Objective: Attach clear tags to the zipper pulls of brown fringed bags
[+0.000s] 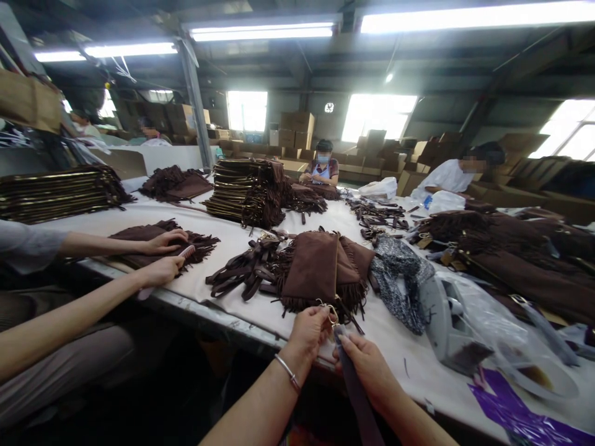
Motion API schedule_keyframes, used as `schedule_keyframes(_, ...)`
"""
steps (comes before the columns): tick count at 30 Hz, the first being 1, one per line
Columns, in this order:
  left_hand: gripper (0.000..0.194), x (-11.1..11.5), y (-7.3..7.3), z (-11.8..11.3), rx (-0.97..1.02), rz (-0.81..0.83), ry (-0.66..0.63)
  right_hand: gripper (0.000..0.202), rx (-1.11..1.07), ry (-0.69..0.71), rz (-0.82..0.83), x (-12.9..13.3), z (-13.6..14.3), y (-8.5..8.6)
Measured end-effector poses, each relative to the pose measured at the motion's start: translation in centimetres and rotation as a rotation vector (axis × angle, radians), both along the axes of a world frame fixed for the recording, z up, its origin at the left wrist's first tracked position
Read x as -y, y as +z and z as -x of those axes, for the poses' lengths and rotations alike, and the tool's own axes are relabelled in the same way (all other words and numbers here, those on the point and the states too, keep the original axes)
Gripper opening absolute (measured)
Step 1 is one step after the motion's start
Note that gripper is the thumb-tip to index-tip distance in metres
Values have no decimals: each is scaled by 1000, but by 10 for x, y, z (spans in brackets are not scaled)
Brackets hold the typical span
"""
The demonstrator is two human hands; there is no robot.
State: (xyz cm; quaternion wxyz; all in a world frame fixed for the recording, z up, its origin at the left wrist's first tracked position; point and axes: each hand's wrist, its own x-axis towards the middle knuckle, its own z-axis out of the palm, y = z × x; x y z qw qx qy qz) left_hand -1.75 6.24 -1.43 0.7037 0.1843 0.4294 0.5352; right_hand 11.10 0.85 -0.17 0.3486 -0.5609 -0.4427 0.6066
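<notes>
At the front edge of the table, my left hand [307,337] pinches a gold metal clasp [331,314] by the near edge of a brown fringed pouch [309,271]. My right hand [365,365] grips a dark brown strap [351,378] just below that clasp, and the strap hangs down over the edge. Fingers partly hide the exact join between clasp, strap and pouch. Left of the pouch lies a heap of dark straps [248,269]. Crumpled black-and-white speckled cloth [400,282] lies to its right.
At left, a co-worker's hands [162,254] hold a pink comb or brush on another fringed piece. Stacked brown pouches [242,192] stand behind. A grey tape dispenser [449,322], clear plastic and purple wrapping [520,409] lie right. Other people sit across the table.
</notes>
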Motion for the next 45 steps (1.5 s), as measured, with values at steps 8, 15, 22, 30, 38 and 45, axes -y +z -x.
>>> schedule_keyframes(8,37,-3,-13,-8,-132,-64,32,38,64,-119,-69,-21,7,0)
schedule_keyframes(15,36,8,-5,-6,-121,-53,-7,37,7,-102,-50,-28,7,1)
schedule_keyframes(22,35,39,-1,-11,-105,-74,-143,38,-196,-162,-32,-28,10,-6)
schedule_keyframes(30,29,47,5,-15,-162,-42,-214,32,-23,-50,-127,-40,4,8)
schedule_keyframes(38,32,42,4,-17,35,-18,-302,30,10,-119,-50,-52,8,0)
schedule_keyframes(45,34,40,6,-10,37,20,-348,28,-29,-190,-30,-58,11,-3)
